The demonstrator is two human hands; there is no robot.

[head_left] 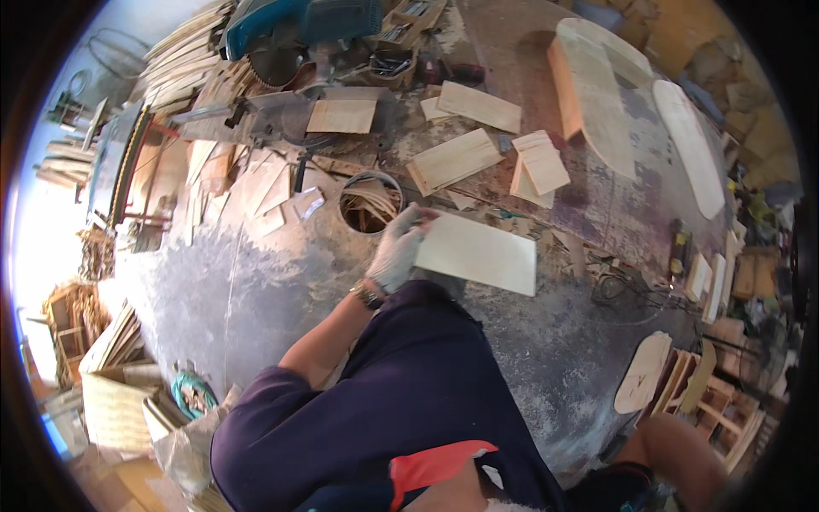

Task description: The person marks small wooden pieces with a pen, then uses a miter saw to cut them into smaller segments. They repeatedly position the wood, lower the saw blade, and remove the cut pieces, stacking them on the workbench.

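My left hand (395, 252), in a light work glove with a watch at the wrist, grips the left edge of a pale rectangular wooden board (482, 254). The board is held flat above the dusty grey floor (256, 282). Just beyond the hand stands a round bucket (370, 205) filled with thin wood offcuts. My right hand is out of the picture. My dark blue clothing (401, 401) fills the lower middle of the view.
A blue mitre saw (290, 51) sits at the top with a board (341, 116) on its table. Several cut boards (452, 160) lie on a long worktop (597, 205), and two rounded panels (597, 94) rest on it at the right. Stacked wood and crates (111, 375) stand at the left.
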